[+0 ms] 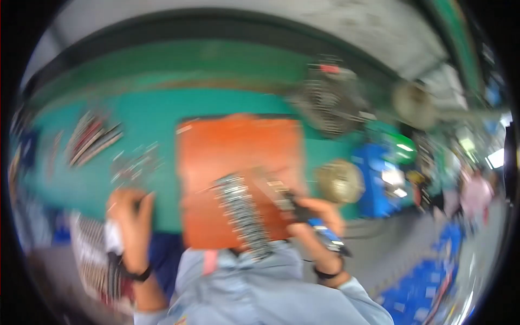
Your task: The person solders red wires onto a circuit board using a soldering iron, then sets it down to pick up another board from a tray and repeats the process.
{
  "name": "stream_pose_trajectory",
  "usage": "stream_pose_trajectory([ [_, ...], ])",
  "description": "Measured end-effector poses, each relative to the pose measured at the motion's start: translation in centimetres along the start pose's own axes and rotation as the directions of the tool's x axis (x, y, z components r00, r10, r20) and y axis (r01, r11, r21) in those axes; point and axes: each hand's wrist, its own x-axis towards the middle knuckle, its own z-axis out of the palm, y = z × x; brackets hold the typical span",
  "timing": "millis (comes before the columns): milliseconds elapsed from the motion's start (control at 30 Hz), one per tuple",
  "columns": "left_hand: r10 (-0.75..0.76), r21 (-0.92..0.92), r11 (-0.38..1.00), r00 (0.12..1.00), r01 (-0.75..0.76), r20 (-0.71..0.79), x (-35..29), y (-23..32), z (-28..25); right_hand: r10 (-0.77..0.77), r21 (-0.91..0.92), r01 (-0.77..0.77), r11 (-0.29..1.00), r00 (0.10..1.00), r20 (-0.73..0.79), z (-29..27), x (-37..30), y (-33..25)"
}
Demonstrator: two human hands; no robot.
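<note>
Motion blur smears the whole picture. My right hand (319,219) is closed round a hand tool (290,203) with a dark and blue body and a metallic front end, which points up and left over the orange mat (238,146). Left of the tool, a long row of small metallic parts (241,214) lies slanted across the mat, its near end reaching the mat's front edge. My left hand (130,216) is at the table's front edge, just below a scatter of thin small pieces (135,165). Its fingers are bent and blurred, and whether they hold anything is unclear.
A bundle of thin rods or strips (92,141) lies at the left of the green table (146,108). Behind the mat, to the right, stands a fan-like grilled object (330,103). A round brass-coloured dish (339,181) and a blue box (371,181) are on the right.
</note>
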Motion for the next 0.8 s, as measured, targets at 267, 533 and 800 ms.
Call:
stream_pose_trajectory([
  [267,0.043,0.091,0.995,0.999,-0.042,-0.003,-1.2,-1.7,1.3,-0.141,0.116,0.141,0.983,0.990,-0.008,-1.4,-0.8,0.6],
  [533,0.055,0.143,0.989,0.996,-0.044,-0.076,-1.5,-3.5,2.3,-0.158,0.264,0.203,0.943,0.971,-0.181,-4.8,-2.5,0.3],
  [800,0.067,0.144,0.988,0.996,-0.057,-0.063,-1.6,-3.3,2.2,-0.111,0.310,0.243,0.919,0.915,-0.388,-8.1,-4.9,-0.3],
])
